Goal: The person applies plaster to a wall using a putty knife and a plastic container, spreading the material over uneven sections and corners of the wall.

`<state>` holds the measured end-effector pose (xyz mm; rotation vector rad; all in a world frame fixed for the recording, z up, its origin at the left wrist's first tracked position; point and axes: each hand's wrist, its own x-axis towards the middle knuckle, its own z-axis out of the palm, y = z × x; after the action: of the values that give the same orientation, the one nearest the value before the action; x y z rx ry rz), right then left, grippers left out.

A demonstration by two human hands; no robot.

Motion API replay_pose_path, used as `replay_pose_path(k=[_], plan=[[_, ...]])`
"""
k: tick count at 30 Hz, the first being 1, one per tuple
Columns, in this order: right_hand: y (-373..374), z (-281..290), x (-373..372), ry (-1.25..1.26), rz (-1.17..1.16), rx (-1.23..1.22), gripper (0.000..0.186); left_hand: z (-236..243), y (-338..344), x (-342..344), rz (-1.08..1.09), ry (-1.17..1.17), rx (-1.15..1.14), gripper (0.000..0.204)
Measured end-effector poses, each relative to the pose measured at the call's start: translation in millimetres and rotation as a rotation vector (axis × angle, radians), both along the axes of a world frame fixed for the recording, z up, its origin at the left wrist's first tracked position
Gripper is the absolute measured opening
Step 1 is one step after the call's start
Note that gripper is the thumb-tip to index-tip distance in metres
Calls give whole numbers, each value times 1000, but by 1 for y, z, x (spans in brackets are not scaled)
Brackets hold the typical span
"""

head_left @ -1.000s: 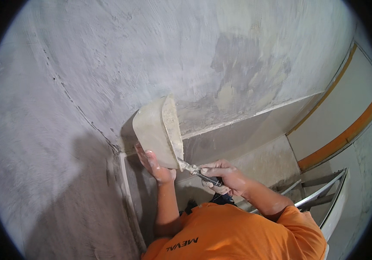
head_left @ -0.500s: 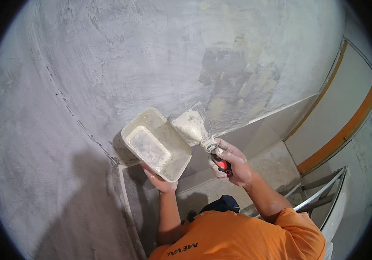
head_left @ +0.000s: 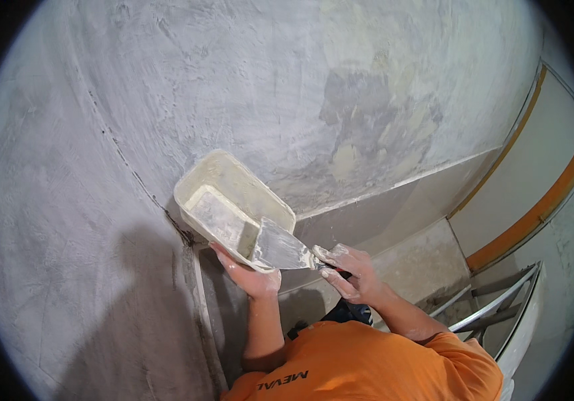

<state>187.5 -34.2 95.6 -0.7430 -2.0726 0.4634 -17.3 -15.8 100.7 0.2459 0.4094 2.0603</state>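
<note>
My left hand (head_left: 252, 275) grips a pale rectangular plastic tub (head_left: 233, 175) by its near side, tilted so its inside shows. Whitish residue coats the tub's walls and bottom. In my right hand (head_left: 353, 273), fingers closed round the dark and red handle, is a wide putty knife (head_left: 281, 248). Its blade reaches over the tub's near right end, and the far edge lies inside the rim. A grey-white smear covers the blade's visible face. White paste is smeared over the fingers of my right hand.
A grey plastered wall (head_left: 220, 87) with darker patches rises ahead, meeting another wall (head_left: 46, 220) at a cracked corner on the left. Grey tiles (head_left: 394, 214) run along the wall's foot. A metal ladder (head_left: 494, 301) and an orange-edged white door (head_left: 524, 174) stand right.
The putty knife has turned over and moved left and down, its blade now over the tub instead of beside it. The lump of paste seen on it earlier no longer shows. The tub has tilted.
</note>
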Motion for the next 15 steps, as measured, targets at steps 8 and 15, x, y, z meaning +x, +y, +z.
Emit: replay_pose_path(k=[8, 15], plan=[[-14, 1, 44, -12, -21, -169, 35, -8, 3, -10, 117, 52, -17, 70], [-11, 44, 55, -109, -195, -205, 33, -41, 10, -49, 52, 144, -59, 74]])
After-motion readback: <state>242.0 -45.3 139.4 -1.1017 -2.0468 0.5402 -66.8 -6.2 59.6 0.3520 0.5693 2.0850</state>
